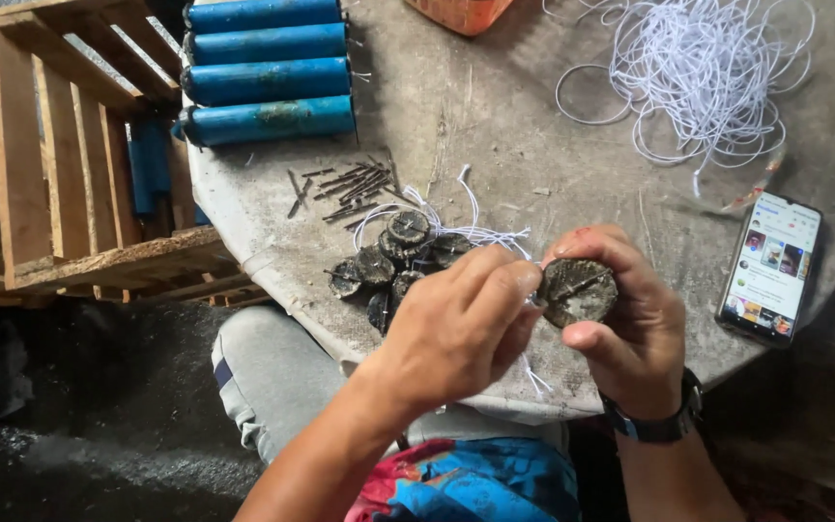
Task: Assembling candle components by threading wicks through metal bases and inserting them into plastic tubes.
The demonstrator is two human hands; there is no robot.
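Half disc (577, 290) hidden behind right hand (630, 329).

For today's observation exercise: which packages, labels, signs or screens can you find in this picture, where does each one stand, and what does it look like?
Phone: lies flat on the grey table, right of the right hand; a dark upright rectangle, its lit white screen showing small colourful pictures.
Orange container: at the table's top edge, mostly cut off; no label shows.
No signs or labels are in view.
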